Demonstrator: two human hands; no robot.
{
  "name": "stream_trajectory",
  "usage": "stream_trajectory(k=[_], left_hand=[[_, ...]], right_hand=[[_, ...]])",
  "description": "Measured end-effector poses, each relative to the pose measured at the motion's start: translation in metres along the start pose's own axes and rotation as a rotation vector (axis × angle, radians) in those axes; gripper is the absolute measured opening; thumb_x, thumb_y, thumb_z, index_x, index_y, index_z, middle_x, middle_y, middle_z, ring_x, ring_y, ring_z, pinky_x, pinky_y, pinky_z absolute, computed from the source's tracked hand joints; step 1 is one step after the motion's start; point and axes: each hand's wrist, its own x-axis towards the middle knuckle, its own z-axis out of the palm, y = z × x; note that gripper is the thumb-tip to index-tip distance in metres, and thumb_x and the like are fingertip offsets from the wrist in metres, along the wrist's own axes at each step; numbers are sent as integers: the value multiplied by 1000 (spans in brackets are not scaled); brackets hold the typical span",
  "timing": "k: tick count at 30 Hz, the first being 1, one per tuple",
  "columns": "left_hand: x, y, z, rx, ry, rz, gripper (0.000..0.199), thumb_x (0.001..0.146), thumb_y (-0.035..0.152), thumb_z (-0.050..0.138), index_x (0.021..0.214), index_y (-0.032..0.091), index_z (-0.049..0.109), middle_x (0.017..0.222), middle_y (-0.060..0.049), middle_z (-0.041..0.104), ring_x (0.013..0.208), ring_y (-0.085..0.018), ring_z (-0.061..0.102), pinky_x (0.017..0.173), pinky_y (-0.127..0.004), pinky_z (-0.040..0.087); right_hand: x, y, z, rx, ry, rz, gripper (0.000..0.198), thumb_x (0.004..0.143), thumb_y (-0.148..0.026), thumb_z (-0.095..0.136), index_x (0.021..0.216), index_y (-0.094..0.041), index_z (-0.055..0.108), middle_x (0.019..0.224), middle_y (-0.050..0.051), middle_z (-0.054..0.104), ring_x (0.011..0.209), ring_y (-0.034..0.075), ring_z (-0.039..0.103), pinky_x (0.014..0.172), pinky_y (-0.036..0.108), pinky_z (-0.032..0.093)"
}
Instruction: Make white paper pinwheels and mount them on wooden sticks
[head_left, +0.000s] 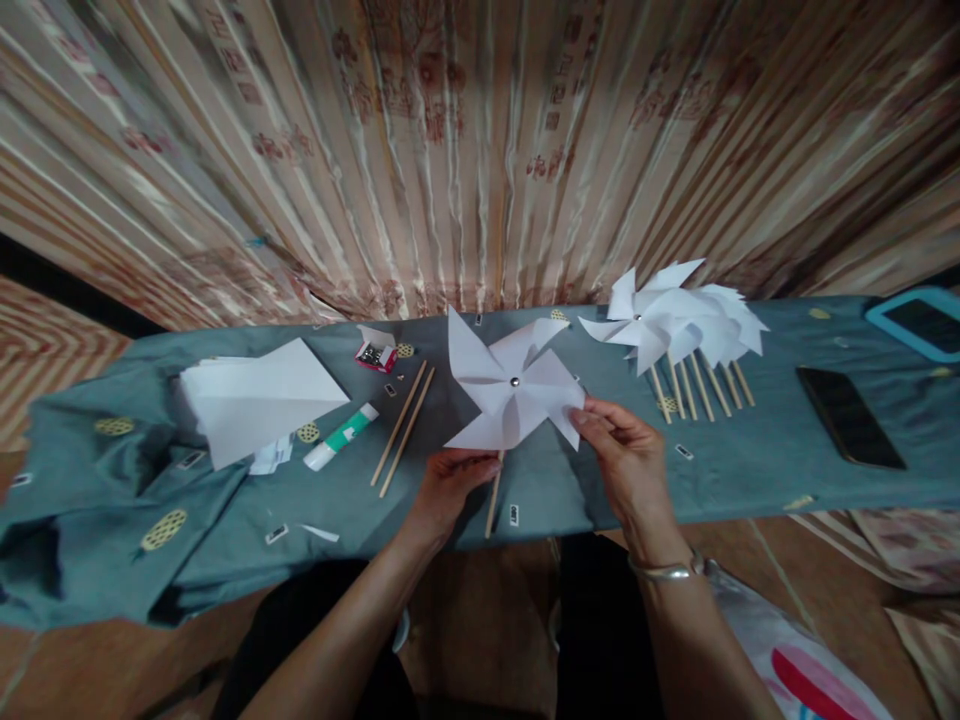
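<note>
A white paper pinwheel (504,395) with a silver pin at its centre is held up over the middle of the cloth. Its wooden stick (493,500) points down toward the table's front edge. My left hand (456,480) is closed at the top of the stick, just under the blades, the fingers partly hidden behind the paper. With thumb and fingers, my right hand (622,445) pinches the tip of the right-hand blade. To the left of the pinwheel lie two bare wooden sticks (403,430), side by side.
Finished pinwheels (690,315) lie overlapped at the back right. Left are stacked white paper sheets (262,400), a green-and-white glue stick (341,437) and a small open box of pins (376,350). A black phone (851,415) and a blue-framed device (919,322) sit far right. A curtain (480,150) hangs behind.
</note>
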Motion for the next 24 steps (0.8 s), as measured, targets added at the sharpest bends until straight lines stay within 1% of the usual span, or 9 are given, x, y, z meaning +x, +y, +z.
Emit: stream_trajectory(k=[4, 9, 13, 18, 24], left_hand=[[0, -1, 0, -23, 16, -14, 30, 45, 31, 91, 68, 19, 79, 69, -3, 74, 66, -13, 63, 72, -26, 49], [0, 0, 0, -9, 17, 11, 26, 49, 29, 89, 70, 18, 79, 70, -3, 74, 66, -13, 61, 72, -26, 48], [2, -1, -1, 7, 39, 17, 26, 49, 29, 89, 70, 17, 79, 66, -3, 72, 64, -13, 59, 70, -27, 47], [3, -3, -2, 3, 62, 25, 26, 48, 29, 89, 68, 17, 79, 66, -3, 72, 64, -13, 59, 70, -27, 46], [3, -5, -2, -4, 49, 36, 26, 50, 30, 89, 71, 17, 79, 69, -3, 73, 67, -13, 59, 71, -26, 45]], right_hand=[[-3, 1, 3, 15, -18, 49, 25, 53, -32, 90, 75, -25, 78, 66, -3, 74, 57, 9, 61, 56, 22, 47], [-9, 4, 8, 22, -73, 97, 26, 53, -34, 90, 74, -24, 77, 61, -4, 70, 55, 9, 58, 57, 22, 47], [-13, 5, 12, 14, -107, 99, 23, 56, -36, 89, 72, -24, 78, 60, -4, 67, 55, 10, 56, 56, 23, 47], [-17, 7, 14, 10, -140, 107, 24, 58, -41, 88, 70, -23, 77, 55, -4, 62, 52, 9, 52, 54, 23, 46], [-22, 10, 18, 14, -188, 142, 26, 60, -43, 87, 65, -21, 74, 52, -4, 62, 51, 8, 50, 52, 21, 41]])
